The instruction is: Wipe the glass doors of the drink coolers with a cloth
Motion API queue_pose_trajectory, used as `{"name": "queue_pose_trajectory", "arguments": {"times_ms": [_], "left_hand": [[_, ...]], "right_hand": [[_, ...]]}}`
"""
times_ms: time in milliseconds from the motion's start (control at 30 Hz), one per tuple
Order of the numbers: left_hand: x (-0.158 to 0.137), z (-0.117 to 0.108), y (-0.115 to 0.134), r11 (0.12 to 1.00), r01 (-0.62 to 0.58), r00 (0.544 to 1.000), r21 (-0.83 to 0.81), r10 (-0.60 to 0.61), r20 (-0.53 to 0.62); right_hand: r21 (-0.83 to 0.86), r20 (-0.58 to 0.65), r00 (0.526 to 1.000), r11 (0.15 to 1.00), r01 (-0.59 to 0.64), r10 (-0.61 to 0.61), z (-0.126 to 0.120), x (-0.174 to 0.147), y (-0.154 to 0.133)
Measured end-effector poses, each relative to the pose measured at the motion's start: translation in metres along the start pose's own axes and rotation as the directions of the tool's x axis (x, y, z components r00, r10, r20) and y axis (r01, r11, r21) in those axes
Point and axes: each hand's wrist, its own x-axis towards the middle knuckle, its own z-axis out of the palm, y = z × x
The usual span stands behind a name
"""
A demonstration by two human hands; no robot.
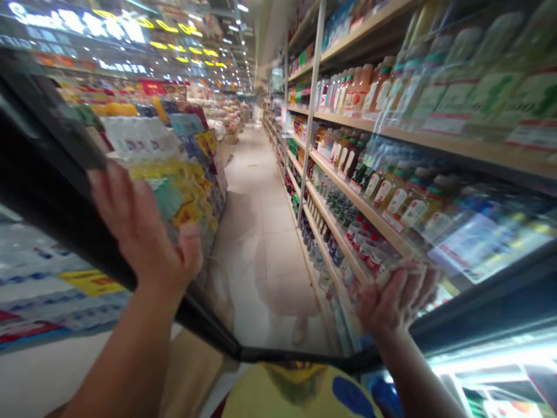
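A glass door in a black frame [278, 355] stands before me, and the shop shows through it. My left hand [145, 223] is at the left side of the frame, fingers stretched out and thumb apart, with nothing held. It seems to rest against the glass or frame; the exact contact is unclear. My right hand [398, 296] is by the right side of the door, its fingers bent and pressed together. Whatever lies in them, if anything, is hidden by blur. Something yellow [256, 395] with a blue patch shows below the frame.
Shelves of bottled drinks [391, 197] run along the right, partly behind reflections. Stacked bottle packs [174, 186] with yellow signs stand on the left. A pale floor aisle [252, 174] leads away between them. A lit cooler interior [500, 377] shows at lower right.
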Motion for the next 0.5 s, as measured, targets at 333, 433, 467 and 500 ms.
{"name": "queue_pose_trajectory", "arguments": {"times_ms": [333,433,467,500], "left_hand": [[-0.126,0.015,-0.007,0.999,0.01,0.998,-0.046,-0.012,-0.057],[-0.132,0.013,-0.008,0.987,0.127,0.99,-0.098,-0.132,-0.053],[-0.133,0.012,-0.008,0.982,0.15,0.987,-0.112,-0.156,-0.046],[-0.133,0.011,-0.007,0.979,0.161,0.985,-0.124,-0.166,-0.038]], "right_hand": [[0.012,0.043,0.999,1.0,0.013,-0.013,-0.009,0.054,-0.059],[0.05,0.096,0.978,0.982,0.183,-0.187,-0.008,0.027,-0.09],[0.069,0.105,0.969,0.974,0.218,-0.224,-0.009,0.028,-0.098],[0.087,0.105,0.965,0.969,0.23,-0.239,-0.009,0.035,-0.105]]}}
